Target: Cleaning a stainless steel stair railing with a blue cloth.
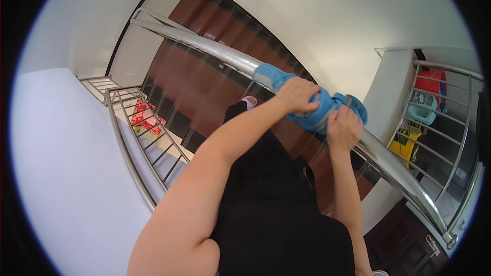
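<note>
A blue cloth (324, 103) with paler patches is wrapped around a shiny stainless steel handrail (226, 53) that slopes across the view. My left hand (299, 94) presses the cloth from above, fingers curled over it. Close to the cloth's bunched right end, my right hand (345, 128) grips it around the rail. Loose folds stick out beyond my right fingers. The undersides of both hands are hidden, and the cloth looks slightly blurred.
Reddish-brown stairs (184, 73) with black edges run beneath the rail. Another metal railing (124, 138) stands left, near a red patterned item (147, 117). Behind bars at right are a red bucket (431, 82), a teal container (422, 107) and a yellow object (404, 143). A dark door (402, 237) is lower right.
</note>
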Available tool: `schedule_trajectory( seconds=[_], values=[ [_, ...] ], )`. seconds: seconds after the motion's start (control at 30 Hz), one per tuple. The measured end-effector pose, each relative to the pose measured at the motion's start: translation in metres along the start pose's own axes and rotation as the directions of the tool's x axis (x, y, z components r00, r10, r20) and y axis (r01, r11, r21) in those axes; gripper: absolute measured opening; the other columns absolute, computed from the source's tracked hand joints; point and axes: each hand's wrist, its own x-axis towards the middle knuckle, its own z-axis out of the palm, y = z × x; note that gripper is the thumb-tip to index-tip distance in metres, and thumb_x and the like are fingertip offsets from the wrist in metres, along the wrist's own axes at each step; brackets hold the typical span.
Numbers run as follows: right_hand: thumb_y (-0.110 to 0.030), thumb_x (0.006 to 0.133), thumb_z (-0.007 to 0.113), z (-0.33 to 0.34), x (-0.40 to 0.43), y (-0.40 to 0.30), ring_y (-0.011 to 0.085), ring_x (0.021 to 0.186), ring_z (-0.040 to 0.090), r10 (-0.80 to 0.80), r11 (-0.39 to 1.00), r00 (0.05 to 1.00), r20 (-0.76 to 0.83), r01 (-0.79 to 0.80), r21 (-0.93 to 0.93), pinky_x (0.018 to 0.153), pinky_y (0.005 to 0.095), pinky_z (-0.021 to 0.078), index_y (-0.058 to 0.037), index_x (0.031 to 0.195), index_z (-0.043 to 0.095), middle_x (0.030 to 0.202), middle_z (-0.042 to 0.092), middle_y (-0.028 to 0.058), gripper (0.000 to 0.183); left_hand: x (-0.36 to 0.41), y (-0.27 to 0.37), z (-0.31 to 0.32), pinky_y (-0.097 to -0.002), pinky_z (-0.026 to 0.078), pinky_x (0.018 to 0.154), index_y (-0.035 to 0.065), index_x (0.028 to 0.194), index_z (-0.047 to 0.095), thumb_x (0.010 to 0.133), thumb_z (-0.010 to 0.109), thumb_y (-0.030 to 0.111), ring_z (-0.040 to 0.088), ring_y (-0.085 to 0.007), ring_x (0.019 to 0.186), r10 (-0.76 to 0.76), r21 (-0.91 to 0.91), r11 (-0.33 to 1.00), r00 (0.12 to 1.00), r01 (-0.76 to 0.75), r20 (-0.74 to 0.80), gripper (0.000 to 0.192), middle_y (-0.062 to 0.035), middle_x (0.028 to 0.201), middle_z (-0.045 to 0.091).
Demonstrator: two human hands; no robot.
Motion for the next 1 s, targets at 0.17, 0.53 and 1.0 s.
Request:
schedule_trajectory(
  seconds=[0.17,0.53,1.0],
  values=[
    [-0.028,0.082,0.06,0.017,0.019,-0.037,0.0244,0.073,0.057,-0.011,0.999,1.0,0.014,0.01,0.034,0.07,0.0403,0.045,-0.0133,0.079,0.054,0.075,0.056,0.0057,0.016,-0.007,-0.027,-0.01,-0.043,0.05,0.071,0.0084,0.096,0.064,0.069,0.063,0.029,0.063,-0.0321,0.08,0.043,0.052,0.998,0.994,-0.038,-0.096,0.034,-0.0101,0.084,0.065],
    [-0.024,0.08,0.061,0.029,0.014,-0.063,0.0212,0.081,0.058,0.006,0.961,0.997,-0.077,0.015,0.276,0.079,0.038,0.044,-0.0116,0.084,0.056,0.081,0.057,0.0043,0.014,-0.023,-0.061,-0.016,-0.0449,0.048,0.077,0.0075,0.101,0.064,0.077,0.059,0.024,0.062,-0.0334,0.087,0.029,0.162,0.987,0.992,-0.008,-0.127,0.029,-0.0118,0.09,0.066],
    [-0.021,0.079,0.056,-0.049,-0.095,0.162,0.0217,0.11,0.059,0.356,0.925,0.818,-0.452,-0.376,0.049,0.098,0.0478,0.0339,-0.012,0.106,0.064,0.115,0.065,0.0043,0.029,0.026,0.083,0.023,-0.0458,0.044,0.077,0.0024,0.105,0.062,0.094,0.051,0.028,0.058,-0.0365,0.087,0.232,0.122,0.964,0.972,-0.235,0.041,0.03,-0.0161,0.091,0.062]
  ],
)
